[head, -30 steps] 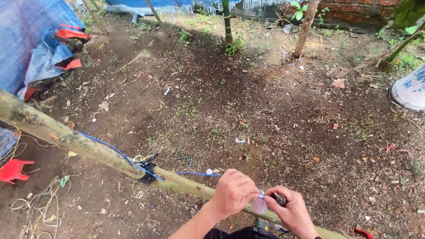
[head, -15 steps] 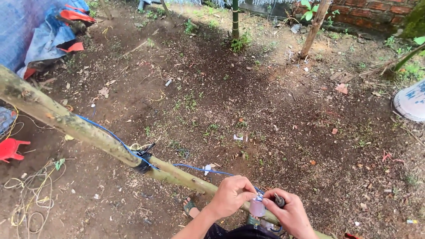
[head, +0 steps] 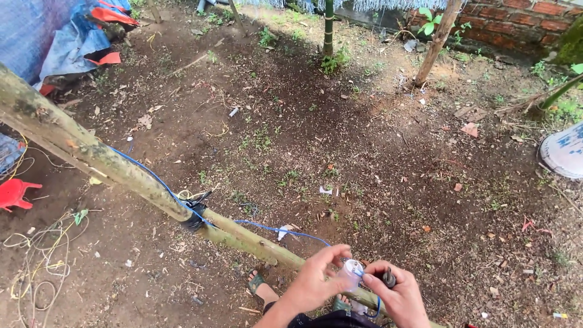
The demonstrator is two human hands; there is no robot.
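Two bare hands meet at the lower edge of the view, over a long mossy bamboo pole (head: 121,173) that runs slantwise from the upper left down to the lower right. The left hand (head: 316,282) pinches a small whitish translucent plastic socket (head: 351,271) between thumb and fingers; the right hand (head: 398,297) is clenched around a dark-handled tool (head: 387,278), only whose butt end shows above the fist, so its working tip cannot be made out. The socket sits just above the pole, between the two hands, touching both. Whether anything lies inside it cannot be told.

A thin blue wire (head: 273,228) follows the pole's long axis, bound to it by a wrap of black tape (head: 195,212), then sags free toward the socket and loops down under the right hand. The pole's lower end is hidden behind the hands, and its upper end is cut off by the frame.

A sandalled foot (head: 258,285) peeks out beneath the pole. Tangled pale cords (head: 36,267) lie on the bare soil at the left, near a red plastic piece (head: 15,193); a blue tarpaulin (head: 36,36) fills the upper left corner
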